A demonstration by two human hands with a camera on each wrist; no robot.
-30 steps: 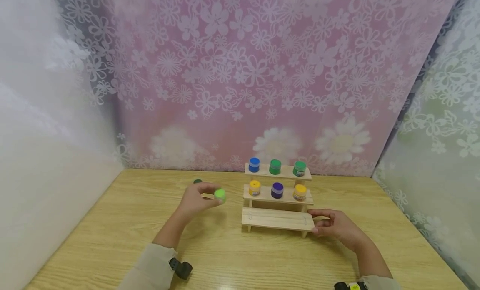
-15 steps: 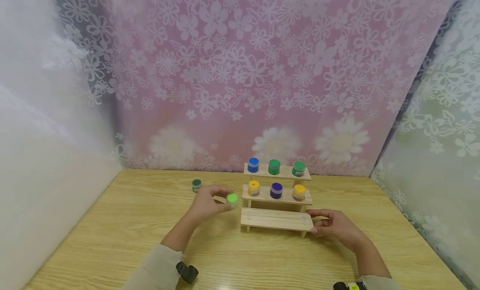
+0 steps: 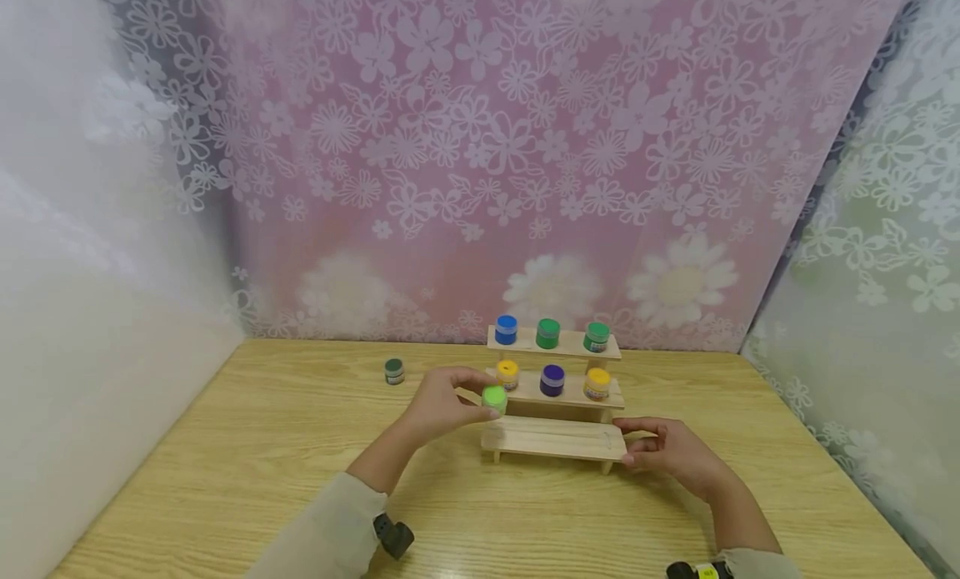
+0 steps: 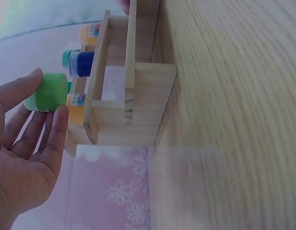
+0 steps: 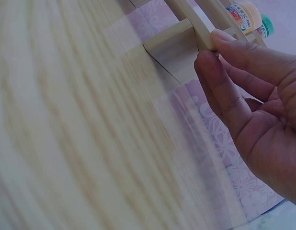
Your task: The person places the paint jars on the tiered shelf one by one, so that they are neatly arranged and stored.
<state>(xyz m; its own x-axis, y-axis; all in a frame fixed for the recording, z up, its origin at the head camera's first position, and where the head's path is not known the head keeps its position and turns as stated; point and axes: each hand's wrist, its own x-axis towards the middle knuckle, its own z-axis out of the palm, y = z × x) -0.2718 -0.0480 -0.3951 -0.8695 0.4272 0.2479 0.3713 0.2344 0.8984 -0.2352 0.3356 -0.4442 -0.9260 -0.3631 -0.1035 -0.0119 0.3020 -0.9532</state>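
Observation:
My left hand [image 3: 444, 406] pinches a light green paint jar [image 3: 494, 397] between thumb and fingers. The jar is in the air by the left end of the three-tier wooden display stand [image 3: 558, 439], above its bare lowest shelf. In the left wrist view the green jar [image 4: 53, 92] lies across the fingertips, apart from the wood. My right hand [image 3: 678, 458] grips the right end of that lowest shelf; in the right wrist view the thumb presses on the shelf end [image 5: 201, 31] with a finger under it.
The top shelf bears a blue jar [image 3: 506, 330] and two green jars [image 3: 547, 334]. On the middle shelf stand a yellow jar [image 3: 507, 375], a purple jar [image 3: 552, 381] and another yellow jar [image 3: 597, 383]. A dark green jar [image 3: 394, 371] stands on the table left of the stand.
My left hand has carried the light green jar rightward to the stand's left end, uncovering the dark green jar behind it. The right hand has stayed at the shelf end.

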